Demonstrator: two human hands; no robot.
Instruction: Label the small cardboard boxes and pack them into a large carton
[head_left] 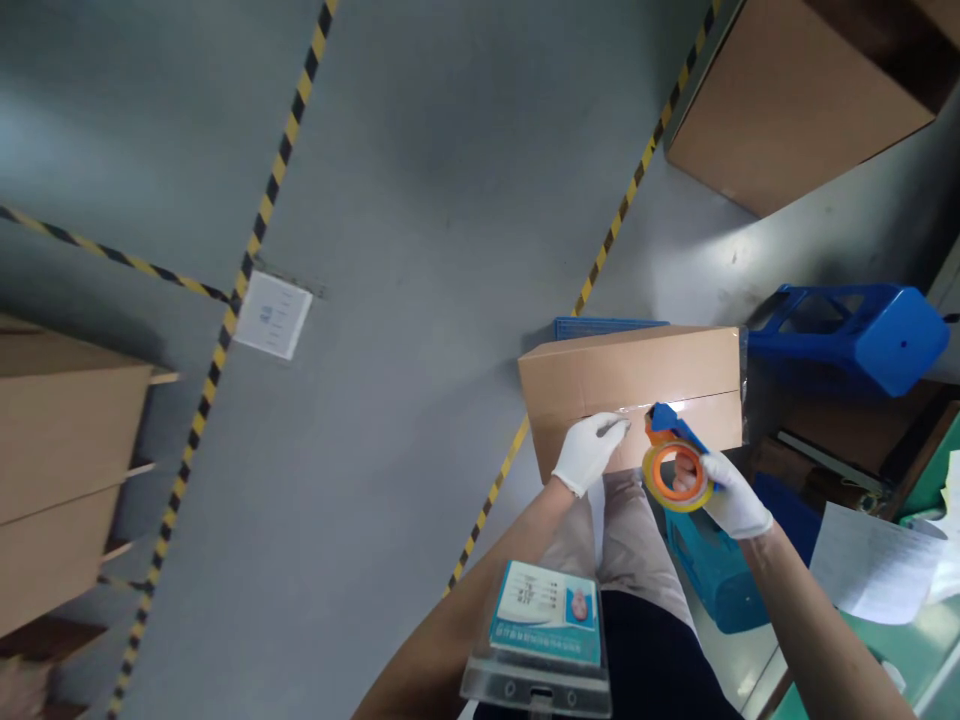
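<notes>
A closed cardboard box [637, 375] lies in front of my legs, with a seam along its top and shiny clear tape over part of it. My left hand [589, 453], in a white glove, rests at the near side of the box top. Its thumb and fingers are pinched together beside the seam; whatever is between them is too small to make out. In my right hand [731, 495], also gloved, is a tape dispenser [677, 475] with a blue frame and an orange and yellow roll. Its blue and orange head is just above the box, right of my left fingertips.
A blue crate [600, 327] shows beyond the box. On the right stand a blue stool [862, 335], a teal stool [724, 575] and a green table with papers [874, 560]. Large cartons [802, 110] stand at upper right, stacked cartons [67, 450] at left. Striped tape [285, 150] marks the floor.
</notes>
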